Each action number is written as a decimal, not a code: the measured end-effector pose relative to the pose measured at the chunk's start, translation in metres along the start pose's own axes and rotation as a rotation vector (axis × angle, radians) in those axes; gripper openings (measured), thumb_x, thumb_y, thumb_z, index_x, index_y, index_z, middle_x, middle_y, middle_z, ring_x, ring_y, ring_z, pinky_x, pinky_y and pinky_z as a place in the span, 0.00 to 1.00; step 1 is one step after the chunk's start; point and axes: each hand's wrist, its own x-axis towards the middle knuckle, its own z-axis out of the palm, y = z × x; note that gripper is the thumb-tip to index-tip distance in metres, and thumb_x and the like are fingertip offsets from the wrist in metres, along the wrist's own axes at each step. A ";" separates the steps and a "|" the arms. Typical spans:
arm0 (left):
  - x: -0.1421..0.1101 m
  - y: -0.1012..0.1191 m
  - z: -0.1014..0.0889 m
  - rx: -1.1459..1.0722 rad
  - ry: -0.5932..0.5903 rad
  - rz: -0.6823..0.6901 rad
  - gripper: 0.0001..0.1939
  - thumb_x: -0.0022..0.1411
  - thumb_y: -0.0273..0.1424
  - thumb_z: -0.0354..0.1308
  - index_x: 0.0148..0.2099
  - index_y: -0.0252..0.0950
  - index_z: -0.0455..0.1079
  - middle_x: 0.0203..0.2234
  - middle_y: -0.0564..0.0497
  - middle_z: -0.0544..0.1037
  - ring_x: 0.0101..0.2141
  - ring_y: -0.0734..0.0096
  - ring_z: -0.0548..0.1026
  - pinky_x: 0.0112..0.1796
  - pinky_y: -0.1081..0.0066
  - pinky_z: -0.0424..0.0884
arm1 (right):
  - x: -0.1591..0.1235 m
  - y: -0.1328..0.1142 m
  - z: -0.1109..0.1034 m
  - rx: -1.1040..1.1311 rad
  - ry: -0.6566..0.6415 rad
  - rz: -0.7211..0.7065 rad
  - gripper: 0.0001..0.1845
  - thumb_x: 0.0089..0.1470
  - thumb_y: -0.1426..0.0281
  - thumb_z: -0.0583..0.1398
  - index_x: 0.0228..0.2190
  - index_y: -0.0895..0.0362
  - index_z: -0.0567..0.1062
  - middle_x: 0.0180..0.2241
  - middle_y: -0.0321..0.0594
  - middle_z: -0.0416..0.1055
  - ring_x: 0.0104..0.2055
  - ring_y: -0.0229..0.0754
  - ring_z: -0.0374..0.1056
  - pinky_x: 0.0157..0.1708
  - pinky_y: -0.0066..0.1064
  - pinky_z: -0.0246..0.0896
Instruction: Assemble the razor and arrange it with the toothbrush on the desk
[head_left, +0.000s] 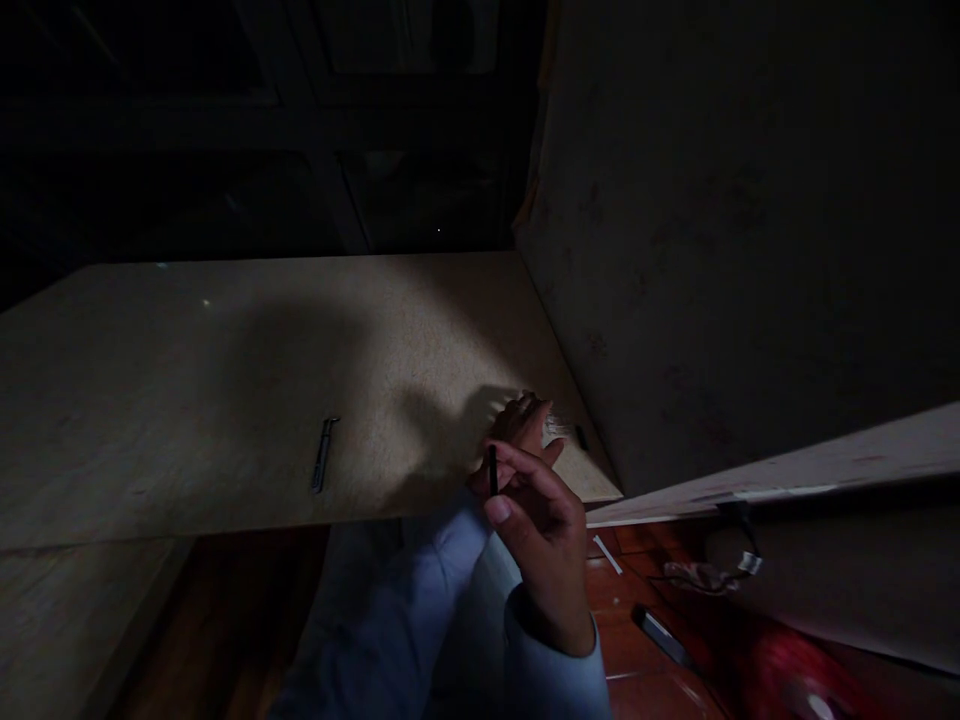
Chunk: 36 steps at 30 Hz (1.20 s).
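Note:
In the dim head view, my right hand (551, 530) is closed, pinching a short, slim black stick (493, 470) between thumb and fingers; its exact kind is too dark to tell. It is held upright over my left wrist. My left hand (521, 425) reaches over the right end of the pale tabletop (420, 330), its fingers spread and partly in shadow. Just beside its fingers lie some thin pale bits (555, 425), too dim to name. A small dark piece (583, 437) rests farther right, near the table's edge.
A slim tool with a grey handle and short angled head (322, 458) lies on the table to the left. A wall (735, 230) borders the right side. On the red tiled floor are a white strip (607, 555), a phone-like object (661, 635) and a cable (750, 562).

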 end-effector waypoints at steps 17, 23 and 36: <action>0.023 -0.016 -0.013 0.556 -0.121 0.279 0.24 0.62 0.35 0.63 0.60 0.38 0.70 0.54 0.42 0.77 0.57 0.52 0.68 0.56 0.54 0.63 | 0.017 0.021 -0.029 0.022 0.127 0.053 0.18 0.50 0.64 0.71 0.45 0.51 0.83 0.33 0.37 0.78 0.35 0.40 0.72 0.40 0.34 0.70; -0.027 -0.021 -0.075 0.598 0.087 0.197 0.25 0.62 0.34 0.64 0.60 0.38 0.69 0.55 0.43 0.77 0.57 0.53 0.70 0.58 0.54 0.65 | 0.024 0.032 -0.033 -0.018 0.158 0.067 0.18 0.48 0.64 0.71 0.43 0.53 0.82 0.31 0.36 0.76 0.35 0.40 0.71 0.40 0.33 0.68; -0.108 -0.080 -0.165 0.568 0.210 0.034 0.27 0.60 0.35 0.67 0.61 0.41 0.70 0.54 0.43 0.78 0.56 0.53 0.74 0.57 0.51 0.70 | 0.024 0.064 0.003 -0.061 -0.001 0.153 0.22 0.46 0.67 0.70 0.46 0.55 0.79 0.30 0.34 0.75 0.33 0.38 0.70 0.39 0.32 0.67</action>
